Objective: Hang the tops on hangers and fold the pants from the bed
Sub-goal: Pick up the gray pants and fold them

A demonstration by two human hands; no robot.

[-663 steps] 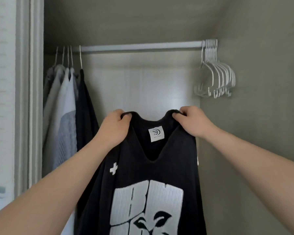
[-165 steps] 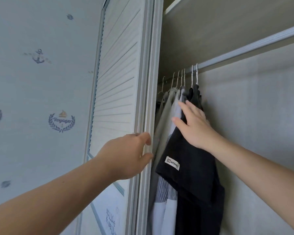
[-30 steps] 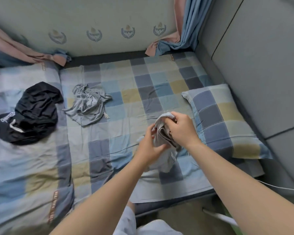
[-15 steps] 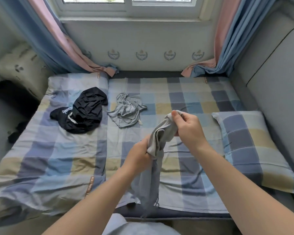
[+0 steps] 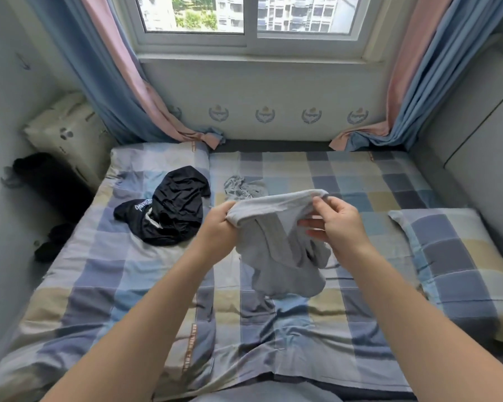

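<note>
Two hands hold grey pants mid-air above checked bed — left hand fingers curled round stretchy waistband, right hand pinching its other end. Soft jersey hangs limp, bunched. Crumpled black garment, smaller grey garment lie behind.

Soft matt grey cloth pants; slightly shiny black cloth garment far left; matt checked cotton-like bedsheet, creased.

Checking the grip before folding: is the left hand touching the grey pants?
Touching: head view shows left hand gripping the grey pants by the waistband.
</note>
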